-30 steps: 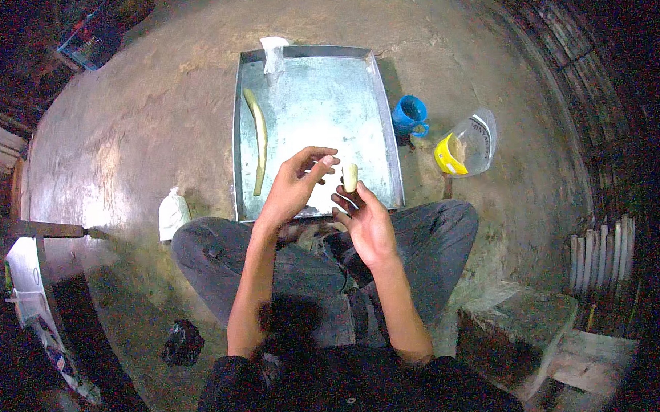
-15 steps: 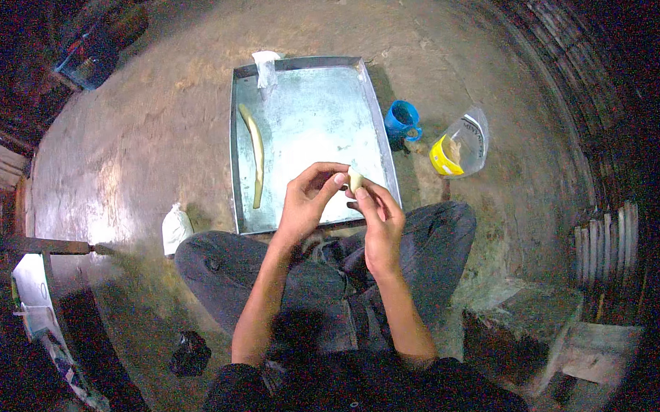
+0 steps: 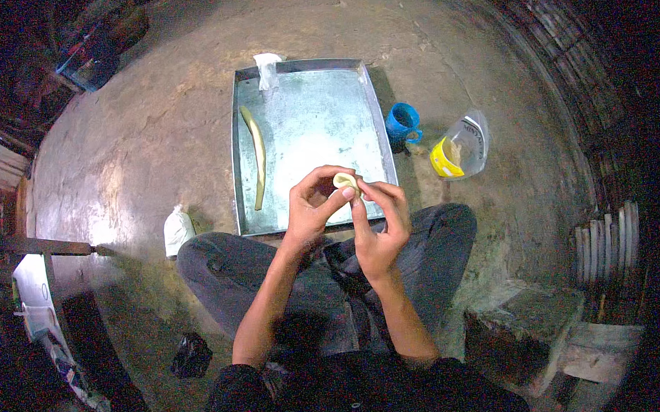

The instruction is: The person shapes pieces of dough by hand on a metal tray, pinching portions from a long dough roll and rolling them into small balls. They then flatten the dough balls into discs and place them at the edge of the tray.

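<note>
**A two-sided pinch around an open hollow**

The left hand (image 3: pixel 312 208) had its thumb and bent forefinger closed on a small, cream-coloured, soft-looking dough-like piece (image 3: pixel 343 179), with a gap left open between thumb and palm. The right hand (image 3: pixel 383 237) met it from the other side, thumb and fingertips drawn in close at its edge; exactly how much each fingertip pressed could not be told. The piece was held up between the two hands, over the near part of the tray, its rim curled round a shallow hollow.

The step in hand looked like shaping that rim by pinching. The next move, as I judged it, called for light, even pressure from the right thumb while the left hand steadied the wall, since the edge looked thin enough to crease or tear.

Beneath lay a shallow, rectangular, grey metal tray (image 3: pixel 313 127), with a long, slightly bent, pale yellow strip (image 3: pixel 259 165) along its left side and a crumpled, whitish plastic bag (image 3: pixel 267 69) over its far left corner. Right of the tray stood a blue plastic mug (image 3: pixel 400 122), and beyond that a clear-and-yellow plastic packet (image 3: pixel 445 158). A plump white bag (image 3: pixel 178 234) sat near the left knee.
</note>
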Action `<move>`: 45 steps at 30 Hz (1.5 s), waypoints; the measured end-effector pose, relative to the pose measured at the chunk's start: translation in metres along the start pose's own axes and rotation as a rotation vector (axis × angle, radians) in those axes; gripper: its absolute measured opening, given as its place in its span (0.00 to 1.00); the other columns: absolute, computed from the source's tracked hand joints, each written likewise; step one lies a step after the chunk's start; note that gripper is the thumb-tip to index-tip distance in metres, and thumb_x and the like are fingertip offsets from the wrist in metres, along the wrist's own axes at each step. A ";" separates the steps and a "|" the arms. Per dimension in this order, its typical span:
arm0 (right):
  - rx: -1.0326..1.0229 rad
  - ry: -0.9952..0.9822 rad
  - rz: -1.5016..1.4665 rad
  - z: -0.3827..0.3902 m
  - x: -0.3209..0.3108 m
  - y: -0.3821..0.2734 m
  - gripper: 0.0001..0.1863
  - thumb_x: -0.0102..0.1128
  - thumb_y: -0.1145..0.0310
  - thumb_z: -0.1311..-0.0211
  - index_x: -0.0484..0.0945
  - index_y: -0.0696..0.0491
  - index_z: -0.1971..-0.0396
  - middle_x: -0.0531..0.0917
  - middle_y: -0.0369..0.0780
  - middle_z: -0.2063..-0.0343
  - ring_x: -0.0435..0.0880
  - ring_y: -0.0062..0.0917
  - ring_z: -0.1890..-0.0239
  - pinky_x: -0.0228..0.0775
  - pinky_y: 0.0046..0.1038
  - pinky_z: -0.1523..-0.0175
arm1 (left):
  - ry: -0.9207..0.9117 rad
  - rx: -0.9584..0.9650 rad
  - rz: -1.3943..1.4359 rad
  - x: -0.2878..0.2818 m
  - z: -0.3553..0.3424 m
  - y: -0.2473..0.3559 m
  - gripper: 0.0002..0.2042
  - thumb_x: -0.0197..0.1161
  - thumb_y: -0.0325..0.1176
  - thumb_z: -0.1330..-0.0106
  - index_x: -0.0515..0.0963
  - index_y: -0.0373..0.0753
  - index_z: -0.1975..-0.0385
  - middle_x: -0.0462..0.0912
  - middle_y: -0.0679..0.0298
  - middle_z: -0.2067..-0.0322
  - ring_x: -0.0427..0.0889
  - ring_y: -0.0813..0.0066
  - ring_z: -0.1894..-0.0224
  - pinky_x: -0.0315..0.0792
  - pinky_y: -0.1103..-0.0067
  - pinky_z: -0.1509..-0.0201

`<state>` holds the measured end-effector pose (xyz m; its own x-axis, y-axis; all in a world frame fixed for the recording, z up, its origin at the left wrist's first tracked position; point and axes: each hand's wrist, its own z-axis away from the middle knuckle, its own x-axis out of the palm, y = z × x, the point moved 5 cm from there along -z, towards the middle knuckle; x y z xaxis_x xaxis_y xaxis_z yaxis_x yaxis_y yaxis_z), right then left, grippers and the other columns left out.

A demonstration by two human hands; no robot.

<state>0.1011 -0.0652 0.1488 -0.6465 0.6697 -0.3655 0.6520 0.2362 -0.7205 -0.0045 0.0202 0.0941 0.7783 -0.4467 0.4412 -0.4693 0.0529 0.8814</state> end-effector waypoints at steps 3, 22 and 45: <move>-0.022 0.006 0.000 0.001 0.001 -0.001 0.15 0.69 0.78 0.42 0.84 0.55 0.54 0.82 0.44 0.58 0.82 0.36 0.54 0.75 0.34 0.48 | -0.012 0.051 0.012 -0.002 0.000 0.001 0.14 0.68 0.23 0.34 0.78 0.31 0.50 0.83 0.60 0.55 0.82 0.75 0.53 0.77 0.75 0.46; 0.485 -0.100 -0.589 0.009 0.008 0.023 0.11 0.59 0.74 0.29 0.80 0.61 0.51 0.81 0.41 0.52 0.81 0.24 0.50 0.74 0.25 0.45 | -0.188 -0.031 0.071 0.000 -0.006 0.011 0.12 0.67 0.28 0.32 0.79 0.33 0.51 0.80 0.61 0.54 0.80 0.75 0.54 0.75 0.75 0.47; 0.728 0.024 -0.637 0.016 0.022 0.042 0.15 0.57 0.65 0.26 0.78 0.61 0.49 0.85 0.44 0.56 0.86 0.27 0.58 0.81 0.29 0.52 | 0.041 -0.185 -0.272 -0.010 -0.008 0.003 0.12 0.66 0.32 0.30 0.81 0.31 0.53 0.87 0.61 0.59 0.84 0.76 0.56 0.77 0.77 0.47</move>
<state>0.1083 -0.0517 0.1013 -0.7805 0.5827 0.2266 -0.2289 0.0710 -0.9709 -0.0105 0.0316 0.0937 0.8825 -0.4306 0.1890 -0.1617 0.0995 0.9818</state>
